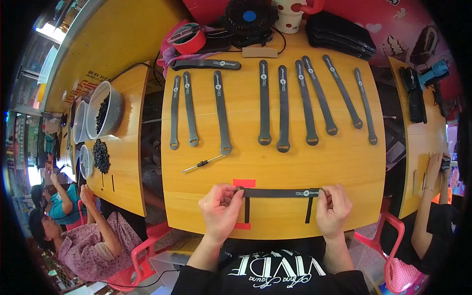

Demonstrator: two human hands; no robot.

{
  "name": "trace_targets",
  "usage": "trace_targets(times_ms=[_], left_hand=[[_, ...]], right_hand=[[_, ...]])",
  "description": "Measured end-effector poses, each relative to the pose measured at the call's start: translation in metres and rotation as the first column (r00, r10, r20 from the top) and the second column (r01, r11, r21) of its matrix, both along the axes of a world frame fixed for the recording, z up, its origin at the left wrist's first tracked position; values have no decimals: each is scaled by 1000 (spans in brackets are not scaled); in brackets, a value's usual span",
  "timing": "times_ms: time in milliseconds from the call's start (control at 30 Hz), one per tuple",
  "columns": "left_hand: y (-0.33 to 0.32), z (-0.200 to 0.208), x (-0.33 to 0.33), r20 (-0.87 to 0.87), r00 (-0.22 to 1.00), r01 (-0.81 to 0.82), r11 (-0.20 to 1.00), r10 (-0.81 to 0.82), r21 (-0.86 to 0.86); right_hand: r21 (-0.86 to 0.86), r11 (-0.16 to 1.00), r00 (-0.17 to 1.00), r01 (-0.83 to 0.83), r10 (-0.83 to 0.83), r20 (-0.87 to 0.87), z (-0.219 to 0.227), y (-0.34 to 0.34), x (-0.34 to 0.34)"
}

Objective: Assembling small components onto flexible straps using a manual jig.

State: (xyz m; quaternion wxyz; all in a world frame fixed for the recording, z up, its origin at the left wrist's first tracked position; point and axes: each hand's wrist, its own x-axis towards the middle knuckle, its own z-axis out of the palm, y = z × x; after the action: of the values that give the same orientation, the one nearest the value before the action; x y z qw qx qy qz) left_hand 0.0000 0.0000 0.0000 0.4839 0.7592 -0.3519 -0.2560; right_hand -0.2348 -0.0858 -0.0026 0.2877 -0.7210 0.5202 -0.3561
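A black strap (275,193) is stretched level across the near part of the wooden table. My left hand (221,209) pinches its left end, and my right hand (334,209) pinches the end by the white print. Beneath the strap, two dark upright strips (247,210) lie on the tabletop. Pieces of red tape (244,183) sit above and below the left strip. Farther off, several similar straps (264,103) lie spread in a row, their slotted ends toward me. One more strap (206,64) lies sideways behind them at the left.
A thin tool with a black grip (202,163) lies left of centre. Along the back stand a red tape roll (191,42), a small black fan (250,17) and stacked black straps (339,34). Plastic tubs (105,110) are on the left table. Other people sit at both sides.
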Motion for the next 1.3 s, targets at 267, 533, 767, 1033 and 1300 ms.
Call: trace_targets(times_ms=[267, 533, 767, 1033, 1300], left_hand=[[-2, 2, -2, -49, 999, 3, 1000, -3, 0], [-1, 4, 0, -44, 999, -19, 1000, 19, 8], [1, -3, 1, -31, 999, -7, 1000, 6, -23], [-2, 3, 0, -51, 999, -5, 1000, 5, 4], [-1, 1, 2, -16, 1000, -5, 1000, 5, -8]], right_hand=[[-28, 999, 999, 32, -31, 14, 2, 0, 1], [-70, 997, 1000, 18, -17, 23, -6, 0, 2], [-72, 997, 999, 25, -23, 27, -4, -1, 2], [-84, 996, 999, 30, -28, 30, -4, -1, 2], [-70, 996, 997, 45, -41, 59, 0, -1, 8]])
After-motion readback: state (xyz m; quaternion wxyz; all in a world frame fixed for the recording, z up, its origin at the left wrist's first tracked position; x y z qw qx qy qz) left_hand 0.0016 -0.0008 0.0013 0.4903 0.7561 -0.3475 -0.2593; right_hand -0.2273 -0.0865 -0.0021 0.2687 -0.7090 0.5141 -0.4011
